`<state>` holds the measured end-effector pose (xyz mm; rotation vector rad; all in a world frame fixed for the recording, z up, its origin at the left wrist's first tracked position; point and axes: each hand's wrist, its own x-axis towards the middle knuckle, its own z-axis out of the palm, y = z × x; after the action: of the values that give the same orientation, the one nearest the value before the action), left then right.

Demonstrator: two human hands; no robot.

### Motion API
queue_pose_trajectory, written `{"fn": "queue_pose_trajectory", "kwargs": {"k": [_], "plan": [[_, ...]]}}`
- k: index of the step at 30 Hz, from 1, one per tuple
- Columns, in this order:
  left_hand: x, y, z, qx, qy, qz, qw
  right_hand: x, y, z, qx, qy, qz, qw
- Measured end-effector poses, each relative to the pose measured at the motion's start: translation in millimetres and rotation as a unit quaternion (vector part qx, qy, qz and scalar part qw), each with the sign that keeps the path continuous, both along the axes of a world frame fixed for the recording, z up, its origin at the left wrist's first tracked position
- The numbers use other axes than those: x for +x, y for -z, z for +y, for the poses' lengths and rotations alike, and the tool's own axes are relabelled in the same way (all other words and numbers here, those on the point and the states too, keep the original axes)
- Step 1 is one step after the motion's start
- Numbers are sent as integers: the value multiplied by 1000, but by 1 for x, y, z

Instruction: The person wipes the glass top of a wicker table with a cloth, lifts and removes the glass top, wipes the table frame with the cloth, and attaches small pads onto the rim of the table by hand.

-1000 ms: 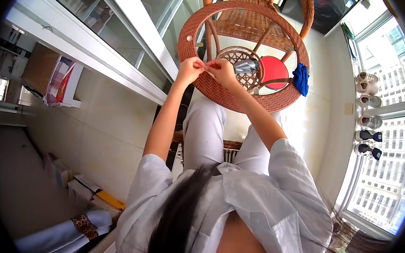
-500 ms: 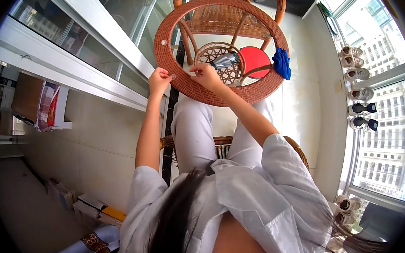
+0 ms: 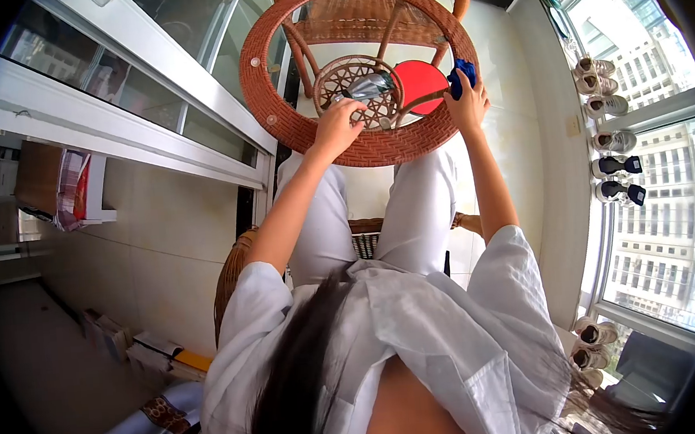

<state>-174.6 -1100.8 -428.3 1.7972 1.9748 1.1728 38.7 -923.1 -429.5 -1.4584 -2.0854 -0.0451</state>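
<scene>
My right hand [image 3: 468,108] is at the right rim of the round wicker table [image 3: 270,121], its fingers closed on a crumpled blue cloth [image 3: 461,76]. My left hand [image 3: 339,126] hovers over the near-left part of the glass top, thumb and fingers apart and slightly curled. Just beyond its fingertips lies a silver-grey item with a dark end [image 3: 370,86]; its exact kind I cannot make out, nor whether the fingers touch it. Below the glass show a round lattice base [image 3: 328,80] and a red round seat or disc [image 3: 421,85].
A wicker armchair [image 3: 349,27] stands across the table. To the left is a white-framed sliding glass door [image 3: 141,78]. Several shoes [image 3: 610,106] line the window ledge on the right. A box with red packaging [image 3: 76,185] sits at the far left.
My right hand has gone from the table's near-left side to the blue cloth and gripped it. My left hand has left the left rim and moved rightward. The view has shifted slightly.
</scene>
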Motion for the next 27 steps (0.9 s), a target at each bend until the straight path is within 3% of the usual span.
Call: {"fn": "queue_pose_trajectory", "kwargs": {"k": [1, 9, 11, 12, 15, 18, 25, 27], "plan": [[4, 3, 4, -9, 12, -4, 1000, 5, 2, 5, -87, 13, 30, 996], [4, 9, 13, -34, 9, 81, 996, 31, 0, 14, -95, -83, -4, 992], [5, -6, 17, -49, 37, 113, 992, 24, -10, 1, 64, -84, -91, 990], [5, -14, 20, -62, 64, 146, 985, 19, -14, -2, 64, -83, -90, 990], [7, -17, 34, -74, 142, 250, 955, 3, -13, -13, -17, -265, -37, 963], [14, -18, 34, -80, 164, 279, 943, -16, -13, -35, -104, -425, -14, 899], [10, -8, 21, -92, 145, 239, 956, -28, 2, -66, -83, -416, 6, 906], [11, -4, 20, -89, 130, 232, 960, -29, 6, -67, -130, -398, 23, 908]]}}
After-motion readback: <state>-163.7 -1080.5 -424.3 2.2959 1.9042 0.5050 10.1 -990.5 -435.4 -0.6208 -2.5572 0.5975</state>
